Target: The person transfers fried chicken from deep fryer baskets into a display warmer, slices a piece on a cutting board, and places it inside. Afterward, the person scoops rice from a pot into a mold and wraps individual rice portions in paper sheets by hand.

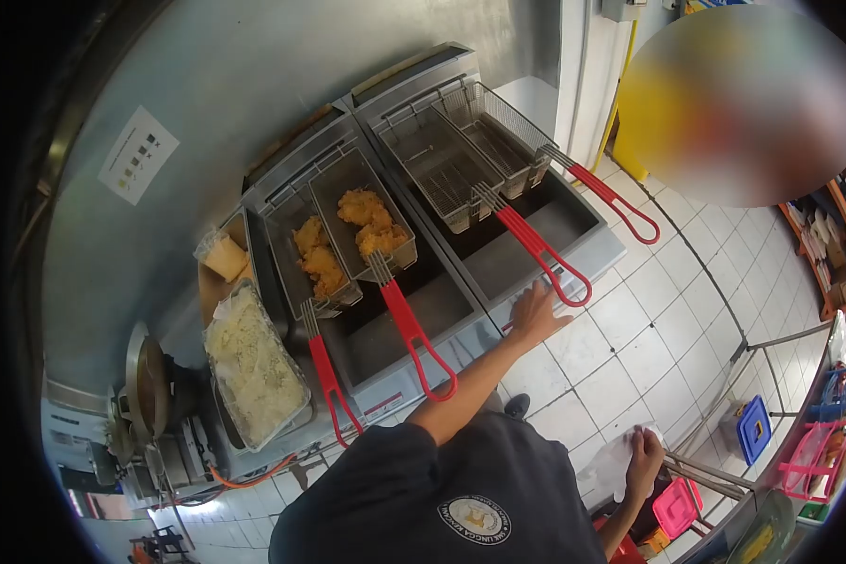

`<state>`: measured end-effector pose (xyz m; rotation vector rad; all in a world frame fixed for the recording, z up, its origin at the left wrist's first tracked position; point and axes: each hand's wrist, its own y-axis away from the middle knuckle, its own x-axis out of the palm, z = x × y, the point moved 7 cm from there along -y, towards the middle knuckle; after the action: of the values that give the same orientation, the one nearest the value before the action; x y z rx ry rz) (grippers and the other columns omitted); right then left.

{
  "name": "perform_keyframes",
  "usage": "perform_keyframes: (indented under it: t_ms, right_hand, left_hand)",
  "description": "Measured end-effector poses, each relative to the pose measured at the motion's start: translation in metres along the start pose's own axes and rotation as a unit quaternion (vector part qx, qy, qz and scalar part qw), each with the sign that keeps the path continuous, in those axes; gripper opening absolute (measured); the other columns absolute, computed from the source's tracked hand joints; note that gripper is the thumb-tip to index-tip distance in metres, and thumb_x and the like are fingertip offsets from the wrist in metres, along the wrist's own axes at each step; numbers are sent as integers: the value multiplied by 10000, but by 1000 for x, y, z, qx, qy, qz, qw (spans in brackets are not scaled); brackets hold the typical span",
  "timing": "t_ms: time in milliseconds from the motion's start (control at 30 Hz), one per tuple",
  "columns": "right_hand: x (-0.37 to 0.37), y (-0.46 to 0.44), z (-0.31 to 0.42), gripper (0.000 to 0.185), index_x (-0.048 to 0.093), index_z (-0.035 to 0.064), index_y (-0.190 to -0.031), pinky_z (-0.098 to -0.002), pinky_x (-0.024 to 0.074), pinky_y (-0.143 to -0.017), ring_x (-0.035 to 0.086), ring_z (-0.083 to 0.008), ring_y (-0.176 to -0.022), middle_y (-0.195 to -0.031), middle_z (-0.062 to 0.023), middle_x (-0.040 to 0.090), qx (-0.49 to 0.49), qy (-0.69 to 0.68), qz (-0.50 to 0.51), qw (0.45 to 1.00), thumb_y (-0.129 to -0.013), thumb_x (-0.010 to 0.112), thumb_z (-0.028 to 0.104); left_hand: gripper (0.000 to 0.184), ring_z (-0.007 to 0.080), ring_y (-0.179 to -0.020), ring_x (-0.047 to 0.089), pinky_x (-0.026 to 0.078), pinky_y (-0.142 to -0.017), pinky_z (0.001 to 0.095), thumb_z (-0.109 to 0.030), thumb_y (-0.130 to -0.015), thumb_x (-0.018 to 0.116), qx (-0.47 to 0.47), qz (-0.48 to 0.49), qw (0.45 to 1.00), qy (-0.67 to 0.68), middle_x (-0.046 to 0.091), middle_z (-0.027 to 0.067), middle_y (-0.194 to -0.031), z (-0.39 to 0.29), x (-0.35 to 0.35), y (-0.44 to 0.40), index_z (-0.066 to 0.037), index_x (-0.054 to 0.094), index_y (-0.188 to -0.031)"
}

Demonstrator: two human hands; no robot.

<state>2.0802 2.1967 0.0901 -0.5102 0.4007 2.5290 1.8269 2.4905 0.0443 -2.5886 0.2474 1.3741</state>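
My left hand reaches to the front edge of the right-hand fryer, with thumb spread and fingers stretched against the panel. It sits just below the red handle of a wire basket. My right hand is closed on a thin white sheet, plastic or paper, held low at my right side. Two wire fry baskets without food rest over the right fryer. In the left fryer's two baskets lie golden fried chicken pieces.
Left of the fryers stands a clear tray of pale breading flour, with a wrapped yellowish block behind. A wok is at far left. Red handles jut over the fryer front. A blue-lidded box and pink baskets are at right.
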Motion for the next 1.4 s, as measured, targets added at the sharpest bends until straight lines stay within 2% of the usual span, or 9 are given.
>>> perform_keyframes:
  t_ms: [100,200,433,600,867,1067,1200,1300,1400]
  right_hand:
    - [18,-12,25,204,643,-46,-867,-215,369,-534,478,-40,-600,-684,9,580,31,-47,-3,998,-952,615,137]
    - [51,-27,25,202,617,-19,-844,-219,415,-531,538,-59,-591,-680,-9,598,35,-88,18,995,-942,630,157]
    - [102,-29,53,298,470,55,-734,-229,385,-437,489,-58,-512,-602,-3,536,16,-103,54,993,-925,672,163]
    - [105,-14,63,274,479,74,-774,-230,354,-388,463,-56,-463,-598,4,511,30,-278,69,958,-950,646,200]
    - [27,-3,95,164,520,6,-885,-311,446,-584,536,-192,-604,-665,-74,551,-46,94,-117,988,-855,671,60]
    - [98,14,9,183,716,14,-943,-348,486,-583,627,-235,-589,-715,-145,668,-64,131,132,980,-908,583,134]
    - [114,6,-39,275,648,4,-1164,-298,421,-490,527,-135,-519,-660,-29,588,113,-225,167,953,-929,570,123]
    - [101,3,-22,451,432,50,-1422,-237,424,-516,520,-75,-573,-736,7,574,148,-642,170,733,-983,518,103]
    - [93,6,5,533,363,70,-1472,-262,478,-676,556,-107,-729,-921,-38,611,213,-545,48,810,-964,519,39]
  left_hand:
    - [644,315,-922,587,489,-754,436,-442,-783,768,95,-121,982,105,552,177,-1022,-24,19,40,-73,525,-1251]
    - [448,216,-767,623,504,-737,326,-434,-768,804,-11,258,898,357,670,105,-870,-92,18,98,-29,658,-894]
    - [235,86,-815,619,513,-726,251,-248,-904,716,-201,378,624,653,654,9,-905,-82,45,148,-43,654,-1001]
    - [162,87,-830,624,524,-729,262,-190,-917,694,-236,321,663,634,648,19,-900,-57,37,150,-59,639,-994]
    - [131,188,-763,678,532,-674,290,-112,-903,663,23,119,932,342,662,98,-896,-83,-16,136,1,655,-969]
    - [101,251,-743,667,530,-591,324,-66,-874,667,103,125,939,305,643,116,-851,-111,-15,152,-7,667,-956]
    - [66,301,-731,633,503,-612,374,-73,-864,670,177,124,948,233,610,110,-822,-119,-8,178,-15,643,-876]
    - [99,321,-731,606,479,-632,417,-80,-858,669,197,145,944,222,588,108,-809,-121,-5,188,-21,598,-820]
    - [101,321,-775,602,480,-662,431,-76,-855,661,187,151,947,212,578,110,-812,-130,-10,189,-26,577,-828]
